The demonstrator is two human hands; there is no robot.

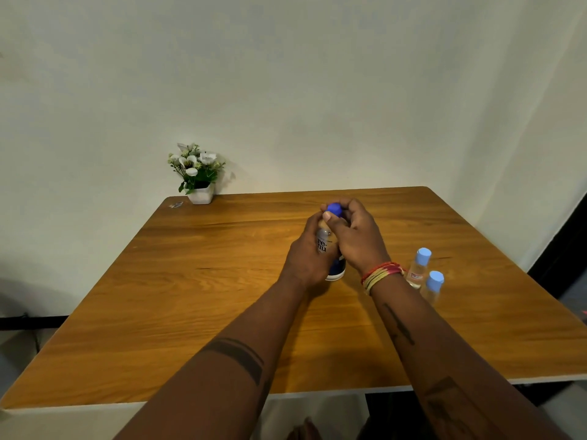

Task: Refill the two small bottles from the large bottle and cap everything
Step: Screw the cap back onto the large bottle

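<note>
Both hands meet over the large bottle (330, 249), which stands upright on the wooden table (190, 296). The left hand (306, 255) is wrapped round the bottle's body, covering most of the label so that only a few dark letters show. The right hand (355, 233) curls over the top, its thumb and fingers pinching the dark blue cap (334, 209); whether the cap is seated on the neck or lifted off cannot be told, since the fingers hide the join. Only the bottle's blue base peeks out below the left palm.

Just to the right of the right wrist, which wears red and yellow threads (381, 274), stand the two small bottles (418, 269), each with a pale blue cap on. The nearer one (432, 289) is partly hidden behind the right forearm, and its contents are hard to make out.

Well beyond the left hand, at the table's far corner, sits a white pot of flowers (198, 176), with a small blurred scrap (175, 204) beside it.
</note>
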